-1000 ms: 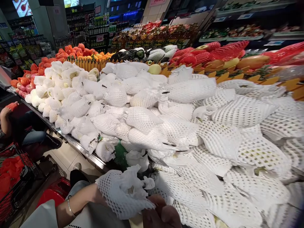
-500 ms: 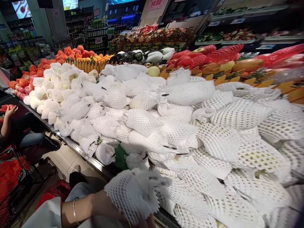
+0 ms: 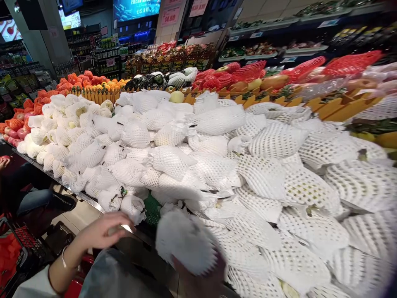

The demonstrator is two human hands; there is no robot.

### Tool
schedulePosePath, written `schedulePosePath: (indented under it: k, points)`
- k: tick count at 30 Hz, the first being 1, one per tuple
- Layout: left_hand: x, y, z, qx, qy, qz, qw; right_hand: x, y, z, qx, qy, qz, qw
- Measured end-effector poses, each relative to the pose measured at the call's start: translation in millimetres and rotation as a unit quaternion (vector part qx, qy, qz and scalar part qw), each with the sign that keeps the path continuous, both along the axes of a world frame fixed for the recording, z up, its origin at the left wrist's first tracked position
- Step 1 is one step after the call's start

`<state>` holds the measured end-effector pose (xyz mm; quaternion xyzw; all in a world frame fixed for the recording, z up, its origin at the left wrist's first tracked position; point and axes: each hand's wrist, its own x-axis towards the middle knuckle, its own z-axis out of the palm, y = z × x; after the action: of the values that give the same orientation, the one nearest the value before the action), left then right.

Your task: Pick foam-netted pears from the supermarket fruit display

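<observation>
My left hand (image 3: 107,229), with a bracelet at the wrist, is held over the front edge of the display. Its fingers are loosely bent and apart, and nothing is in it. My right hand (image 3: 203,277), low in the view and blurred, grips a fruit in a white foam net (image 3: 182,240). The net covers the fruit, so its kind cannot be told. Beyond it spreads a large pile of fruits in white foam nets (image 3: 214,165), some with dark stems poking out. A green net (image 3: 152,210) shows at the pile's front edge.
Apples (image 3: 20,133) and orange-netted fruits lie at the far left. A low yellow fence (image 3: 238,98) runs behind the pile, with red-netted fruits (image 3: 214,80) beyond. At the lower left are a shopping cart (image 3: 25,244) and another person's legs (image 3: 34,200).
My left hand has come off the netted fruit and moved left and up. The fruit stays in my right hand. The camera view has turned somewhat to the right.
</observation>
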<state>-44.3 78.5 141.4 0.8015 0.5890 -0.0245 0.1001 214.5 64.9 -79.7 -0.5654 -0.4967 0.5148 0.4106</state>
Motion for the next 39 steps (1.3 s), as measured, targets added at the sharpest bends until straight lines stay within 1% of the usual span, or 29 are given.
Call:
schedulePosePath:
  k: [1,2,3,5,6,8,10,13,15,17,18,20,22,24,26,27,29,31,33,35,38,39]
  points:
    - [-12,4,-0.4,0.010,0.011,-0.020,1.000,-25,3,12.7,0.058,-0.022,0.007,0.998]
    - [-23,7,-2.0,0.026,0.016,-0.044,0.999,-47,5,22.8,0.104,-0.044,0.050,0.992]
    - [-32,11,-4.8,0.048,0.020,-0.067,0.996,-65,5,30.3,0.157,-0.081,0.055,0.983]
    - [-45,20,-12.1,0.104,0.041,-0.105,0.988,-87,6,38.8,0.246,-0.167,0.075,0.952]
    - [-49,25,-15.7,0.135,0.066,-0.119,0.981,-93,7,41.6,0.272,-0.225,0.067,0.933]
    - [-56,37,-20.8,0.191,0.133,-0.143,0.962,-99,12,48.1,0.294,-0.335,0.049,0.894]
    - [-61,47,-22.1,0.215,0.180,-0.164,0.946,-105,22,56.7,0.311,-0.397,0.030,0.863]
    - [-67,58,-20.4,0.197,0.204,-0.174,0.943,-119,39,66.2,0.365,-0.384,0.022,0.848]
    - [-72,63,-20.2,0.218,0.208,-0.177,0.937,-123,43,66.5,0.389,-0.364,0.036,0.845]
    - [-77,66,-21.0,0.252,0.188,-0.187,0.931,-118,39,64.1,0.389,-0.342,0.061,0.853]
    - [-81,68,-21.3,0.255,0.165,-0.191,0.933,-112,36,63.5,0.383,-0.330,0.075,0.860]
    - [-88,70,-20.4,0.228,0.114,-0.190,0.948,-97,32,66.6,0.369,-0.297,0.092,0.876]
    - [-95,71,-17.4,0.191,0.069,-0.182,0.962,-83,33,77.4,0.369,-0.247,0.090,0.892]
    - [-100,71,-13.2,0.169,0.041,-0.179,0.968,-78,42,94.0,0.397,-0.167,0.096,0.898]
    - [-102,72,-9.7,0.155,0.023,-0.171,0.973,-84,59,110.4,0.430,-0.081,0.136,0.889]
    - [-103,74,-8.5,0.146,0.013,-0.164,0.976,-91,69,116.6,0.435,-0.058,0.166,0.883]
    - [-105,77,-7.2,0.129,-0.009,-0.147,0.981,-110,87,122.9,0.411,-0.065,0.221,0.882]
    - [-106,82,-6.3,0.120,-0.022,-0.137,0.983,-131,102,122.2,0.359,-0.111,0.273,0.886]
    - [-108,84,-4.4,0.118,-0.030,-0.135,0.983,-150,109,118.9,0.316,-0.150,0.314,0.883]
    - [-108,85,-0.8,0.106,-0.045,-0.133,0.984,-165,110,117.2,0.287,-0.180,0.344,0.876]
    - [-103,83,3.7,0.060,-0.115,-0.097,0.987,-176,103,120.1,0.265,-0.225,0.383,0.856]
    - [-100,82,3.5,0.062,-0.126,-0.084,0.987,-177,101,121.6,0.263,-0.238,0.394,0.848]
